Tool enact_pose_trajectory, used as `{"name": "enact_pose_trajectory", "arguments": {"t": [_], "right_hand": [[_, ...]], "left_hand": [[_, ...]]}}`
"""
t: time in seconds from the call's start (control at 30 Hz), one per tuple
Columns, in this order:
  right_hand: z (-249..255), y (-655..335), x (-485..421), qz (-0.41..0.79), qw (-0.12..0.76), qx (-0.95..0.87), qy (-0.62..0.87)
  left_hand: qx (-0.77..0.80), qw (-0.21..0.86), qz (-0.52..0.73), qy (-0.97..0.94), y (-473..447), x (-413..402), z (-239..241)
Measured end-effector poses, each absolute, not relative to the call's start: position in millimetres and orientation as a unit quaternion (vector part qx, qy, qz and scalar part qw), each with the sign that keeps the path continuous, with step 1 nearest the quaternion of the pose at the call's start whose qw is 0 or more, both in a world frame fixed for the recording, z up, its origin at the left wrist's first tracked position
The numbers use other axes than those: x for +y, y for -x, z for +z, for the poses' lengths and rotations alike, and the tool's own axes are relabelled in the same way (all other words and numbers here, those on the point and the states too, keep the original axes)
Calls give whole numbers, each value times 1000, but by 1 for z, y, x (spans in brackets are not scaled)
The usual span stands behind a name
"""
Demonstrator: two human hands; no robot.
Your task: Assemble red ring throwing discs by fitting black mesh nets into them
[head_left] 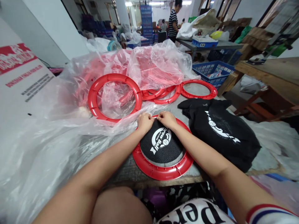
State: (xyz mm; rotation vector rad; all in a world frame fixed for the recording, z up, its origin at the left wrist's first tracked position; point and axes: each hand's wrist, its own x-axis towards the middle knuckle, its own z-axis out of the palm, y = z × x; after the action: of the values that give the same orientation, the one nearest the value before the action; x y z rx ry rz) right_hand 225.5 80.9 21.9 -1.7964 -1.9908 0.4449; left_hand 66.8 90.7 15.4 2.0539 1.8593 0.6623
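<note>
A red plastic ring (pixel 161 172) lies flat on the table close in front of me. Inside it sits a black mesh fabric piece (pixel 149 143) with white printed lettering. Bare table shows between its near edge and the ring. My left hand (pixel 144 121) pinches the far edge of the fabric at the ring's far side. Right beside it, my right hand (pixel 167 119) is closed on the same edge, fingers curled. The fingertips are partly hidden by the hands. To the right rests a pile of black fabric pieces (pixel 224 133) with the same white print.
More red rings (pixel 114 77) lie beyond my hands, several under clear plastic sheeting (pixel 161 62). A lone ring (pixel 211 91) sits at the back right. A printed white carton (pixel 21 90) stands left. Blue crates (pixel 212 68) and a person in stripes (pixel 173 23) are farther off.
</note>
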Motion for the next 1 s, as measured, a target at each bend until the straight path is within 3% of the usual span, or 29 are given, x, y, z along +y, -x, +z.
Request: {"name": "enact_pose_trajectory", "arguments": {"t": [0.73, 1.0], "right_hand": [[23, -219, 87, 192, 197, -669, 691], [36, -244, 86, 190, 248, -749, 585]], "left_hand": [[678, 125, 215, -691, -76, 90, 20], [654, 118, 244, -706, -69, 89, 14]]}}
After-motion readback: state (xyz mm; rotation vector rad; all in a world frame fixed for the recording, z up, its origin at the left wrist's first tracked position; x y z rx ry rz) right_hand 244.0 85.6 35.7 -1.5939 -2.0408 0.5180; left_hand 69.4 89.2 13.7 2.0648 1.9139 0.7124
